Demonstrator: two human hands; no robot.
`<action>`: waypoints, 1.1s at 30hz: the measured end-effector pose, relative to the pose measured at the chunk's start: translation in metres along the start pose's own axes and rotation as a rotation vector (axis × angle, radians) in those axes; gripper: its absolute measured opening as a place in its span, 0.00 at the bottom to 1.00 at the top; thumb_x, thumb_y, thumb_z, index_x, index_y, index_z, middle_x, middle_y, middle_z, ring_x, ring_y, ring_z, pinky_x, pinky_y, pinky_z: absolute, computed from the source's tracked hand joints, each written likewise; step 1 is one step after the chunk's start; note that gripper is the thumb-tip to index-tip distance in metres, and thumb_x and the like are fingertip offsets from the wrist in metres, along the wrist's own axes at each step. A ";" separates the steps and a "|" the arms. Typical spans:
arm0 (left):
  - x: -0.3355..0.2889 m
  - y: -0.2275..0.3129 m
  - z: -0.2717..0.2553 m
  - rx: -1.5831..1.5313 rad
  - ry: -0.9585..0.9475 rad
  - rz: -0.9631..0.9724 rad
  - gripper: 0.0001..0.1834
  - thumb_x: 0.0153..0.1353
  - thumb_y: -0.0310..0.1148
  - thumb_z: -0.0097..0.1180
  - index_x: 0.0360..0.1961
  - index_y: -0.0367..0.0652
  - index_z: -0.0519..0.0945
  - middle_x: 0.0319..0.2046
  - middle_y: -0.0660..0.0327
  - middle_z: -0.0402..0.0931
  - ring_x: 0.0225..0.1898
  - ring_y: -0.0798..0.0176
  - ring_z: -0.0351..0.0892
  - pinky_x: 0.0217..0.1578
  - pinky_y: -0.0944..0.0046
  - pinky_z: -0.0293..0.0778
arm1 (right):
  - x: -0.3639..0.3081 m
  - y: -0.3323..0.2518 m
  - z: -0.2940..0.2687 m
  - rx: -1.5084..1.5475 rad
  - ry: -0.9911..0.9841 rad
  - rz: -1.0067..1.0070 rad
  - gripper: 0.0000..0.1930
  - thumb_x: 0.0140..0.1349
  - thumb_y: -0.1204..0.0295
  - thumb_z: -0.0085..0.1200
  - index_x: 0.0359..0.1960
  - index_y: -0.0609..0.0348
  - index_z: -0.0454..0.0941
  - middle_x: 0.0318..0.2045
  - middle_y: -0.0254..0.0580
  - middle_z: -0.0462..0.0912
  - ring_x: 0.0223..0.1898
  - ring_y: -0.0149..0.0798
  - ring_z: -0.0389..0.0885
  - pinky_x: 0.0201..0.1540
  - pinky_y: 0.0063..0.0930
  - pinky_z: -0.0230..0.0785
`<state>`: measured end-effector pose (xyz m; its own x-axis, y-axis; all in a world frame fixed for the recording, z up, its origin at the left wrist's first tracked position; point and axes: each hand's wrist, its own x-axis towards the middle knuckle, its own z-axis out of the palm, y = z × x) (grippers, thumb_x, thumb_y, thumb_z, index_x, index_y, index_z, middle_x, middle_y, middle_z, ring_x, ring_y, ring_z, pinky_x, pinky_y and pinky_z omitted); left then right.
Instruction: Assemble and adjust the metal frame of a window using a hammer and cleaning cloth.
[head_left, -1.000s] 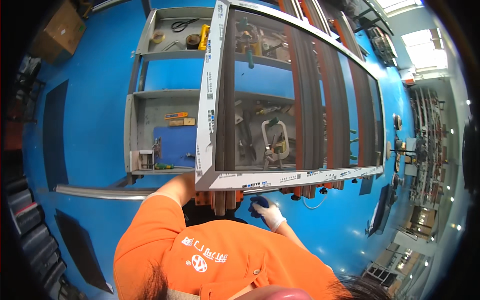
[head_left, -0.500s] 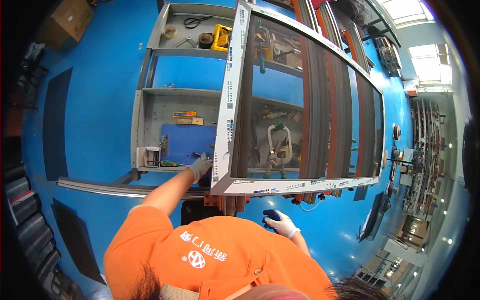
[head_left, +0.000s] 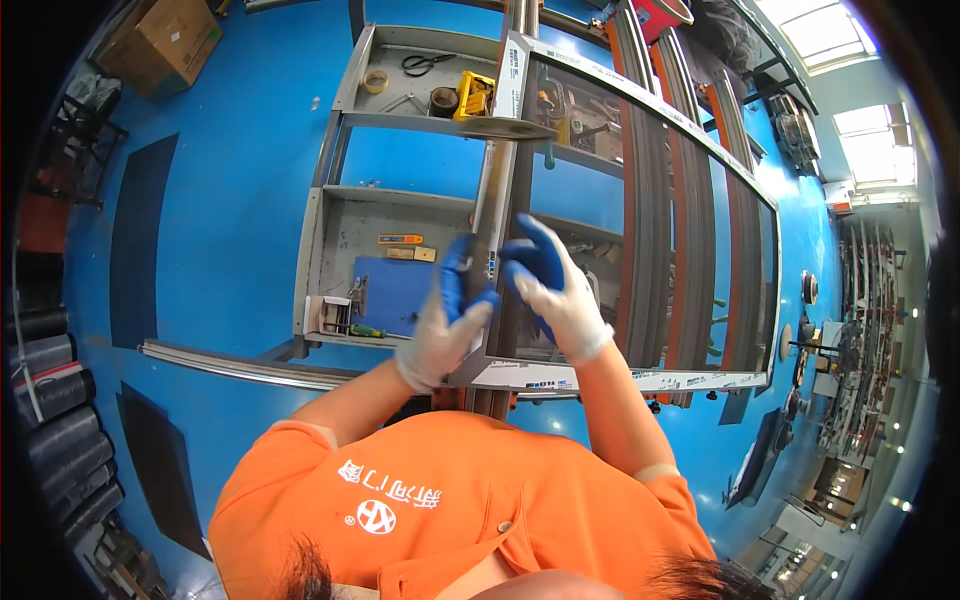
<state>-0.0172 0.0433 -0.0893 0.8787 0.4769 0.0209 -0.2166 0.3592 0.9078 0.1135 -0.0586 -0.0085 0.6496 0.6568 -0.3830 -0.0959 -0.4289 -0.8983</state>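
Both hands wear white gloves with blue fingers and are over the near left part of a large framed panel (head_left: 665,382) of dark mesh or glass, edged in white printed film. My left hand (head_left: 450,320) is beside the frame's left edge, fingers curled; a blurred dark sliver shows at its fingertips, too smeared to name. My right hand (head_left: 560,290) is just inside that edge, fingers bent and apart, with nothing clear between them. Beyond the hands, a blurred flat brownish band (head_left: 507,128) crosses the frame's left side. Part of that side looks grey, without white film.
Left of the panel, a grey rack holds scissors (head_left: 427,65), tape rolls (head_left: 443,100), a yellow tool (head_left: 475,95), an orange utility knife (head_left: 401,239), wood blocks (head_left: 411,254) and a green-handled screwdriver (head_left: 367,331). A metal rail (head_left: 240,367) juts left. Red-brown bars (head_left: 690,240) support the panel.
My left hand has come up from the rack's near edge and my right hand from beside my body, both to the frame's left side. The brownish band now shows. The view has shifted slightly.
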 end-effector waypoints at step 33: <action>0.255 -0.035 0.018 1.578 -0.077 -0.213 0.29 0.68 0.35 0.45 0.67 0.32 0.62 0.71 0.38 0.49 0.46 0.46 0.77 0.43 0.57 0.81 | 0.367 -0.029 -0.081 -0.792 0.402 -0.093 0.19 0.73 0.56 0.40 0.47 0.58 0.77 0.23 0.34 0.76 0.23 0.29 0.74 0.27 0.24 0.68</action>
<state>0.2224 0.1382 -0.1078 0.8632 0.4710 -0.1817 0.5024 -0.7664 0.4004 0.4153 0.1447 -0.1054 0.8584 0.5070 -0.0780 0.4228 -0.7854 -0.4522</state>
